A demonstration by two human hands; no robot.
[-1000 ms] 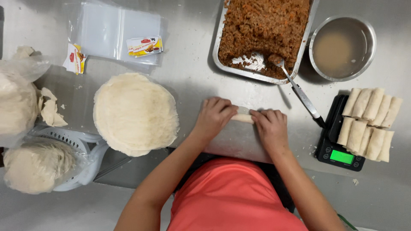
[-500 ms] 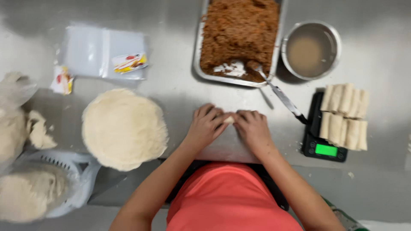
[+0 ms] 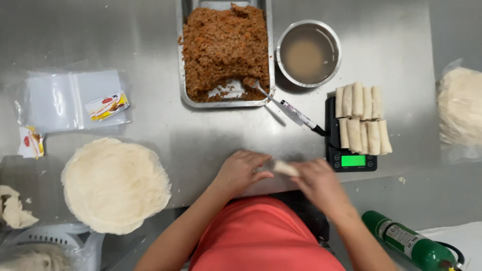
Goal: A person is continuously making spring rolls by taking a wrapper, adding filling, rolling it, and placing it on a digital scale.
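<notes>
My left hand [image 3: 241, 170] and right hand [image 3: 314, 181] pinch a pale roll [image 3: 284, 168] between their fingertips, low over the steel table [image 3: 150, 40]. Just right sits a scale [image 3: 351, 158] stacked with finished rolls [image 3: 362, 119]. Ahead, a tray of filling [image 3: 224, 47] and a bowl [image 3: 308, 52]; wrappers [image 3: 115, 184] lie left.

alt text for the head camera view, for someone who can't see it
Seen from above, a left hand and right hand hold a pale roll over a steel table, near a tray of brown filling and round wrappers.
</notes>
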